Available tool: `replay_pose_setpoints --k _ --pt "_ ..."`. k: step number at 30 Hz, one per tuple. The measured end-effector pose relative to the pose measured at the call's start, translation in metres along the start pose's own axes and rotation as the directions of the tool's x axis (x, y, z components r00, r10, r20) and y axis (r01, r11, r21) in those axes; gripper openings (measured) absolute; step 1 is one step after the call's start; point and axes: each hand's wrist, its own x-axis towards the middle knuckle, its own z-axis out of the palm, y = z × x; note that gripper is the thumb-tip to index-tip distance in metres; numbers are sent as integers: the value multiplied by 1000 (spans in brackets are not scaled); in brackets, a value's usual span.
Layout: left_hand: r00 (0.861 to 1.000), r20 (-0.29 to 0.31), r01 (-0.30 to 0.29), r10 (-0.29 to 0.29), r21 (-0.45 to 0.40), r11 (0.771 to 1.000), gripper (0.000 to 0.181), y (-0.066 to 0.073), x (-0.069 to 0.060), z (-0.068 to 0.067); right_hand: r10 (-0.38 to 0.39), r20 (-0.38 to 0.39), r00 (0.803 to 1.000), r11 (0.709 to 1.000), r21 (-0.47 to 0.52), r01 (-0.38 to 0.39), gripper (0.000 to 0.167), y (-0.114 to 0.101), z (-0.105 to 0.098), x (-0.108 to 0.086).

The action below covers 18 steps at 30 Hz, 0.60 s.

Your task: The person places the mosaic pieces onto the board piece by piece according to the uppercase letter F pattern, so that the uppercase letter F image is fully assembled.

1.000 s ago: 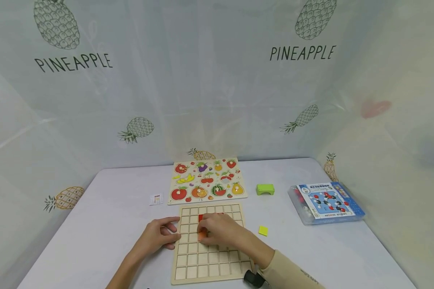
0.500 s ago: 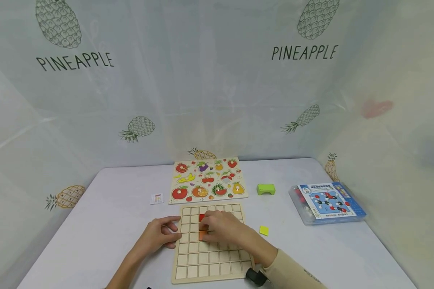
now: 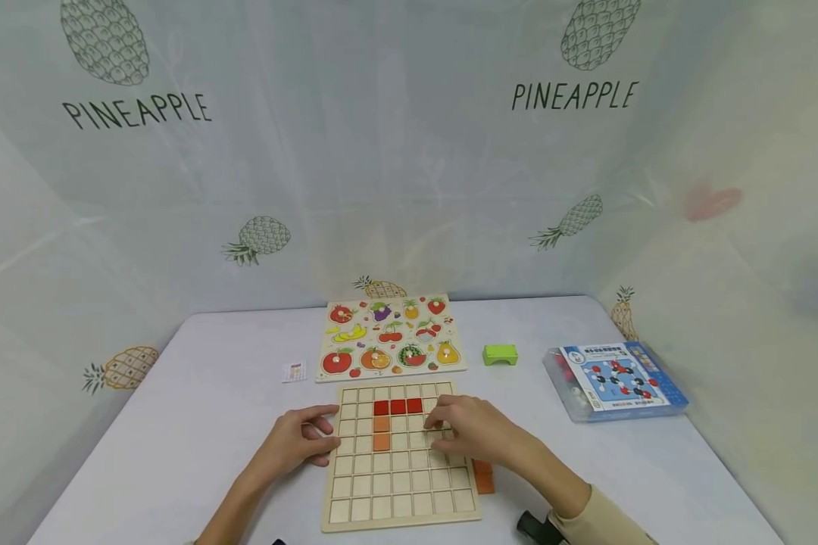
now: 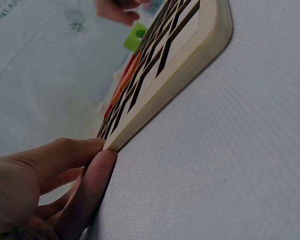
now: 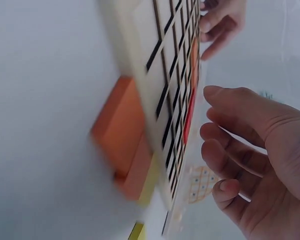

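The grid (image 3: 401,460) lies flat on the counter (image 3: 232,393), between the two hands. Three red tiles (image 3: 398,407) sit side by side in its second row from the far edge; two orange tiles (image 3: 381,442) run toward the near side below the leftmost red one. The left hand (image 3: 300,437) touches the grid's left edge with thumb and forefinger, spread apart along it. The right hand (image 3: 473,428) is over the grid's right part, just right of the red row, its fingers loosely bent, moderately spread and holding nothing. Loose orange pieces (image 3: 484,483) lie beside the grid's right edge; the right wrist view also shows a yellow piece (image 5: 137,232).

The tiles look light, stiff and probably smooth. A loose one should lift easily with thumb and forefinger on opposite sides; a seated one offers little edge, so a fingernail at a side might help. The grid looks like thin, rigid wood, sturdy but likely light enough to slide if pushed, best steadied by its rim.

Farther off are the fruit board (image 3: 373,334) and the green block (image 3: 501,354).
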Motion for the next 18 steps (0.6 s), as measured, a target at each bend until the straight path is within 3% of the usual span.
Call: replay_pose_setpoints --k 10,18 --pt "1000 -10 17 -17 -12 1000 64 2 0 0 57 4 998 995 82 -57 19 33 -5 -50" --pt "1000 -7 9 -9 5 1000 64 -1 0 0 56 0 998 992 117 -55 13 44 -2 -71"
